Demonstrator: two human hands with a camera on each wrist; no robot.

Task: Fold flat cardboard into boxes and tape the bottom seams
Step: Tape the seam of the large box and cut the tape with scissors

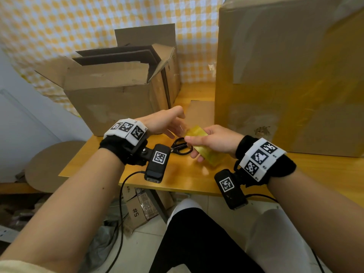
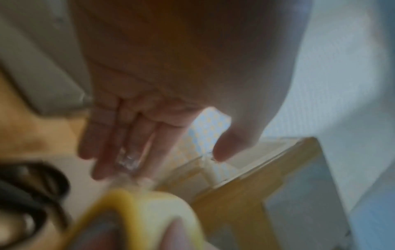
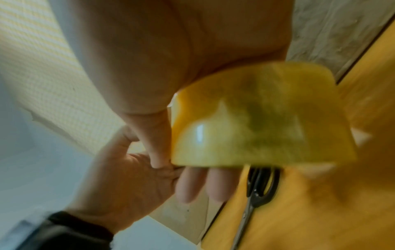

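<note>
At the left end of the table point(image 1: 177, 180), toward the back edge, stands an open cardboard box point(image 1: 110, 107) with its flaps up and flat cardboard sheets point(image 1: 118, 56) standing inside it. In front of that box, above the table's middle, the left hand point(image 1: 163, 123) hangs with straight, slightly spread fingers point(image 2: 111, 140) and the thumb held apart; it holds nothing, and its fingertips reach toward the tape roll. A glint of clear film shows at those fingertips in the left wrist view, too blurred to say what it is. Black-handled scissors point(image 1: 181, 146) lie flat on the table just under both hands, closed, handles toward the right hand. The right hand point(image 1: 214, 142) grips the yellow tape roll point(image 1: 202, 142), thumb on the outer face and fingers curled through and round it, lifted just clear of the table near its front edge. Behind the hands a flat cardboard piece point(image 1: 201, 113) lies on the table. At the right end a large cardboard box point(image 1: 285, 75), partly covered with yellowish tape, stands upright and fills the table's back right corner.
</note>
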